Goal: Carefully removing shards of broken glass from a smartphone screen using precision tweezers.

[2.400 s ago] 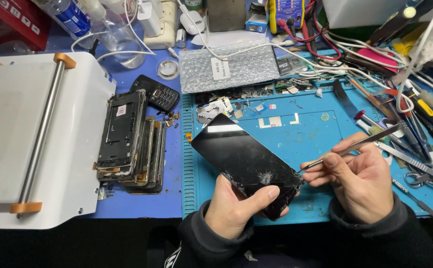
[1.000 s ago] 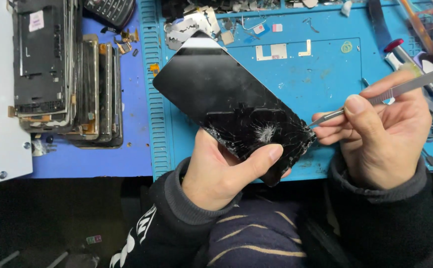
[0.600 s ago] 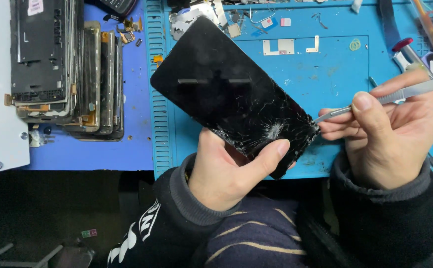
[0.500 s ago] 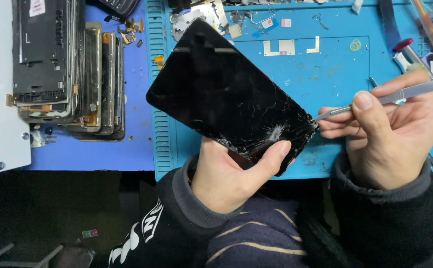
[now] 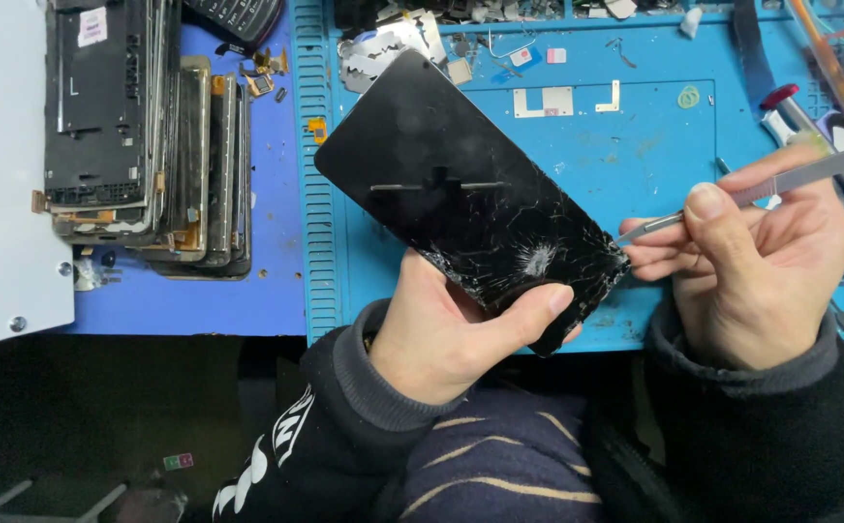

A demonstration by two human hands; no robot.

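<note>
A blue work mat was spread beneath a cracked black phone screen, which was gripped at its shattered lower corner by the left hand, thumb pressed on the glass. Metal tweezers were pinched closed-fisted in the right hand, tip touching the screen's edge. Prying seemed underway; a careful, shallow insertion was judged necessary next.

Stacked phone frames left; blue mat.
</note>
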